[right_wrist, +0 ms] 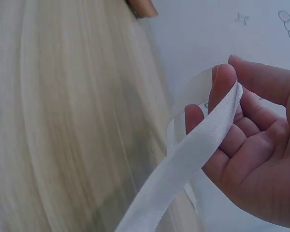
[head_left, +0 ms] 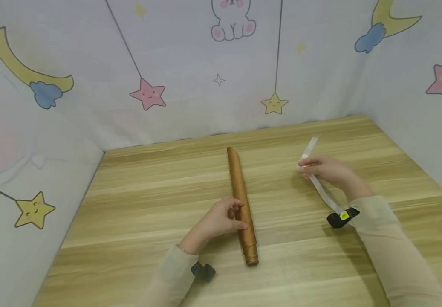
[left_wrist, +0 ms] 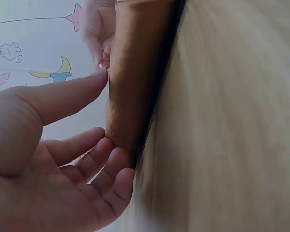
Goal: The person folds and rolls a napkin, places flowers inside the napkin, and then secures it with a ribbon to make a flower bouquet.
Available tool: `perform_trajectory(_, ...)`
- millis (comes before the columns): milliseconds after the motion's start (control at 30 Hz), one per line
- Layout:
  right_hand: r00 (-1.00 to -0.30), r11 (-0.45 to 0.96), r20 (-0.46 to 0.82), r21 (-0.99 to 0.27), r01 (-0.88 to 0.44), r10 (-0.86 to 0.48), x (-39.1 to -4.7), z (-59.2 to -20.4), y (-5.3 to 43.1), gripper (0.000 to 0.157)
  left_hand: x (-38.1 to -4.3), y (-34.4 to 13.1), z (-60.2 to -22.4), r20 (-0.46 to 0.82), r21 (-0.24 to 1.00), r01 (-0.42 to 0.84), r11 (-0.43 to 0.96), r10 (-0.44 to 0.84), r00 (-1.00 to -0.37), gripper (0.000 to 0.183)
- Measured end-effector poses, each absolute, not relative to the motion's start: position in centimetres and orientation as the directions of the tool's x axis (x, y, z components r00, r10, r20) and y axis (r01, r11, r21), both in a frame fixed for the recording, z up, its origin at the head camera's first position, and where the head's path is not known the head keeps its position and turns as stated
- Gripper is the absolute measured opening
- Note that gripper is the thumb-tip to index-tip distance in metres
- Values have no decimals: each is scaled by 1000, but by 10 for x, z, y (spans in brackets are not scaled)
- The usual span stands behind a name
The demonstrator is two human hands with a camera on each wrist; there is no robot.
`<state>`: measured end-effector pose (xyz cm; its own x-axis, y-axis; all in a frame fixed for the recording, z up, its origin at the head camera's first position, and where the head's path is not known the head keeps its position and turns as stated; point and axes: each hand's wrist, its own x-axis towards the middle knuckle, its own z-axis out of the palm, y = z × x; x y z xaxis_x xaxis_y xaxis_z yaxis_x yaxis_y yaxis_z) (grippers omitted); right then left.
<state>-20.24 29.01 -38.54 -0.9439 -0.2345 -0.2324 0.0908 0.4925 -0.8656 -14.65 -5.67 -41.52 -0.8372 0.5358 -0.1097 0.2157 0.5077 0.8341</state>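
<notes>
As the roll lies on the table and could turn, the left hand rests against it without gripping, seemingly to steady it, while the right hand, well apart, pinches the ribbon, apparently to keep it clear.

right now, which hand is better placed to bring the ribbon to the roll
Probably the right hand: it pinches the ribbon, while the left hand is at the roll and could steady it.
</notes>
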Motion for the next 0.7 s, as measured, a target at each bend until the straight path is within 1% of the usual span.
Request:
perform_trajectory(233,-913,511,-233,-859,31,-336,-198,-381,254,46,-150,-57,-419,-84,837,236,494,543,-835,48)
perform_trajectory(433,-885,479,-218,-878,-6,-411,-192,-379,226,42,-151,-57,-418,-88,841,227,492,537,-839,45)
perform_trajectory(700,-810,430,-190,-899,-83,-555,-181,-375,193,32,-151,-58,-416,-84,830,234,506,529,-845,43)
